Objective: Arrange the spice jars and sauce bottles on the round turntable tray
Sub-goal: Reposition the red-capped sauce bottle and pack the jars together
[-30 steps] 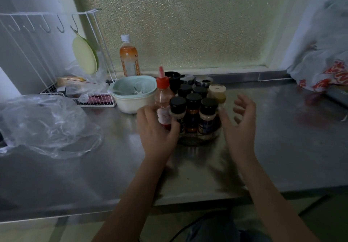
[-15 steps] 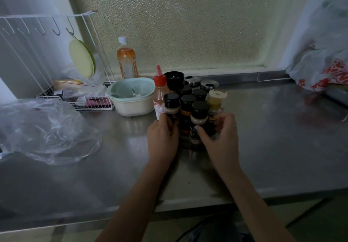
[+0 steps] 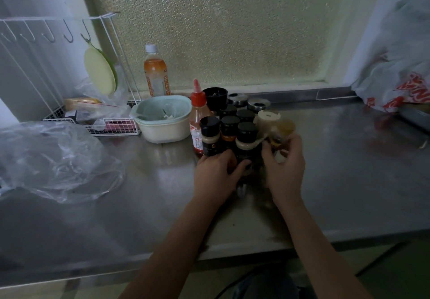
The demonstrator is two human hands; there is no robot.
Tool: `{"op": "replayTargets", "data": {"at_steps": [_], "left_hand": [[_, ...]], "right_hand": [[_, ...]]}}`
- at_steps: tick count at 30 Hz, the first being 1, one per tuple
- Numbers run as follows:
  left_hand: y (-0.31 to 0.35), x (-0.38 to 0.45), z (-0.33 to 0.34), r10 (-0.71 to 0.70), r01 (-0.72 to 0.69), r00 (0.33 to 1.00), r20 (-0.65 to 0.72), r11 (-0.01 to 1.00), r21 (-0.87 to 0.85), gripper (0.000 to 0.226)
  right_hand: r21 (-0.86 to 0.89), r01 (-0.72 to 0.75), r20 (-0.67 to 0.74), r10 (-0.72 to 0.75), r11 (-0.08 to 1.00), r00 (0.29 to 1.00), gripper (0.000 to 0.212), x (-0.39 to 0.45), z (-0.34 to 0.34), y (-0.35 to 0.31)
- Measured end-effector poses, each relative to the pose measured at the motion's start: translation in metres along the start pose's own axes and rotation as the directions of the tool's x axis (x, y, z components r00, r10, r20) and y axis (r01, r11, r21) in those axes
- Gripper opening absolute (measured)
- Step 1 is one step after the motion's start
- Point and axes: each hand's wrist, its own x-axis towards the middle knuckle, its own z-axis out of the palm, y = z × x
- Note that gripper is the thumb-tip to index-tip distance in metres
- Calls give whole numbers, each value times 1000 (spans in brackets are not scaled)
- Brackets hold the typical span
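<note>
- Steel counter (image 3: 349, 170) under a frosted window is carrying the cluster of black-capped spice jars (image 3: 230, 131), mid-counter (tray beneath mostly hidden).
- Left hand (image 3: 216, 175) is curling around the front jars' bases.
- Right hand (image 3: 285, 166) is gripping the tilted beige-lidded jar (image 3: 274, 124).
- Red sauce bottle (image 3: 198, 121) is standing just left.

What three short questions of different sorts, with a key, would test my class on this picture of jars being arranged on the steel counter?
1. True or false: the red-capped sauce bottle stands at the left edge of the jar cluster.
2. Multiple choice: the cream-lidded jar by the right hand is A) upright, B) tilted, C) lying on the counter.
3. Fill in: the left hand rests at the base of the black-lidded ____.

Key: 1 true; 2 B; 3 jars.
</note>
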Motion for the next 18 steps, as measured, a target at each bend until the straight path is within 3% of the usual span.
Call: {"op": "replayTargets", "data": {"at_steps": [3,6,11,14,16,18], "left_hand": [[7,0,7,-19,21,999,30,999,-38,45],[14,1,10,-32,33,999,14,999,-30,42],[19,3,13,-56,55,998,25,997,57,45],[18,2,7,-27,27,999,19,1000,5,24],[16,-1,-3,-5,3,996,-84,1000,-25,21],[15,-4,-13,-123,98,960,-251,989,-112,21]], "right_hand": [[60,0,-202,12,998,979,29,-1,-7,-5],[51,-27,-233,39,998,972,33,-2,-13,0],[69,33,-78,-28,997,997,36,-11,-10,-6],[48,90,23,-91,995,996,44,-14,-8,-7],[43,109,65,-111,993,992,45,-14,-6,-9],[22,91,114,-93,996,989,39,-13,-2,-10]]}}
